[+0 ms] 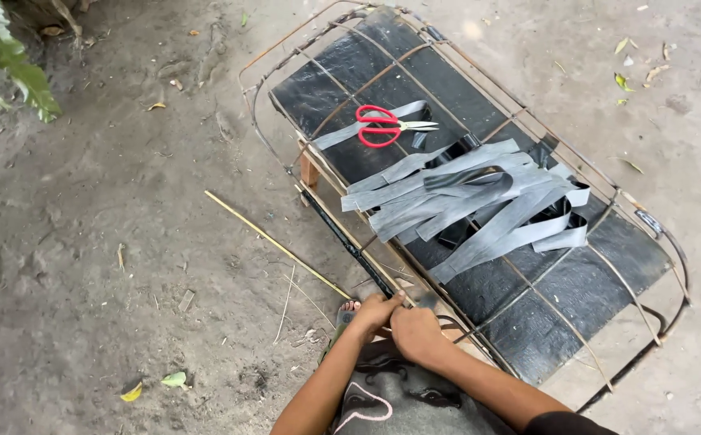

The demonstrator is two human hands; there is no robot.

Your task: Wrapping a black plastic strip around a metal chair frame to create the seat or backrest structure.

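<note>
Dirt ground, leaves | my left hand (375,312) & right hand (416,333) both clamped on frame (342,238) edge, 6 o'clock | rubber strips (471,201) piled mid-frame | red scissors (388,125) at 12 | stick (274,243) at 9

My view: red-handled scissors (385,125), grey rubber strips (471,201), black mat (584,290) in a rust-brown wire frame (274,113), yellow-tan stick (274,244).

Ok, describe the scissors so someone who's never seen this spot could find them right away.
Find the long metal-rod frame with a black sheet, lying on the dirt ground. The scissors lie on its far end, beyond the heap of grey strips. Their bright red handles are the only red thing there.
</note>
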